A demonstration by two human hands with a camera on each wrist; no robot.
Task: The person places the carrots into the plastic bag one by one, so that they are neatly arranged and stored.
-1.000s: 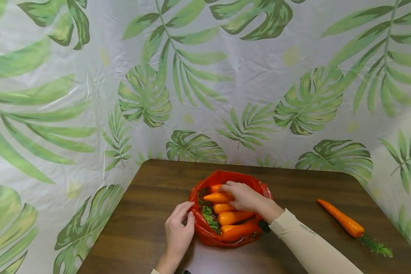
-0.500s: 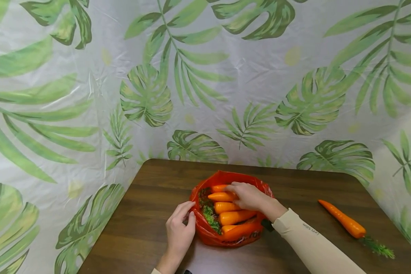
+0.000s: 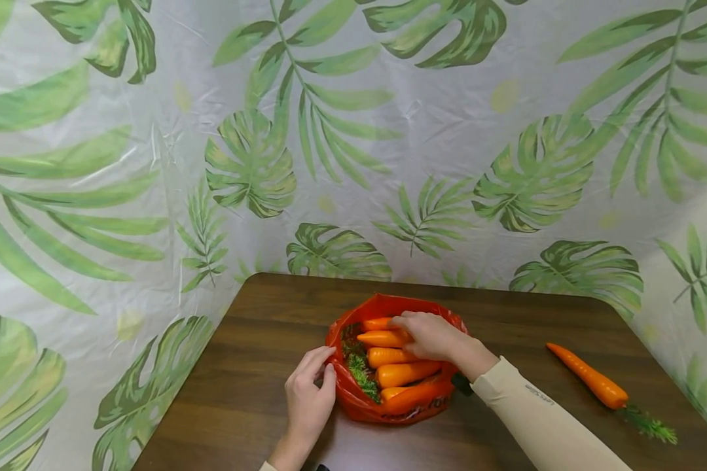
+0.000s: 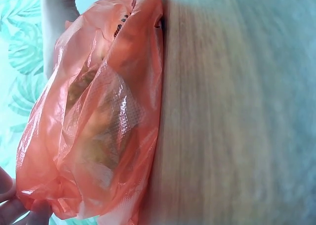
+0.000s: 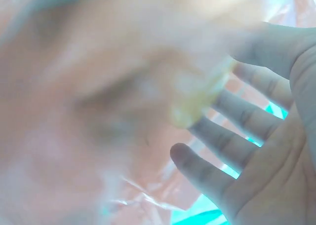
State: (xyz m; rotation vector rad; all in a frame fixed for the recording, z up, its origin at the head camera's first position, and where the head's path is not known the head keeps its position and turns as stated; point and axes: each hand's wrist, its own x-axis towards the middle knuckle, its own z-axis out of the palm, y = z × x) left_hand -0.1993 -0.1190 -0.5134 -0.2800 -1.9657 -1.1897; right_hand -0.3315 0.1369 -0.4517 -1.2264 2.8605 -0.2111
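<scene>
A red plastic bag [image 3: 412, 415] stands on the table with its mouth wide and its rim turned outward. Inside, several orange carrots [image 3: 402, 374] lie side by side, with feathery green tops [image 3: 362, 376] along the left. My left hand [image 3: 309, 396] pinches the bag's left rim between thumb and fingers; its fingertips also show at the bag's edge in the left wrist view. Reaching in from the right, my right hand [image 3: 433, 337] rests over the carrots towards the back, fingertips on them. In the right wrist view its fingers [image 5: 242, 111] are spread and nearly straight; the bag blurs much of that view.
One loose carrot [image 3: 589, 376] with a green top lies on the table to the right of the bag. The dark wooden table [image 3: 241, 366] has its back edge close to a leaf-patterned curtain [image 3: 342, 131].
My right hand has shifted slightly to the right over the carrots, and the upper carrots have moved a little right with it. My left hand stays at the rim.
</scene>
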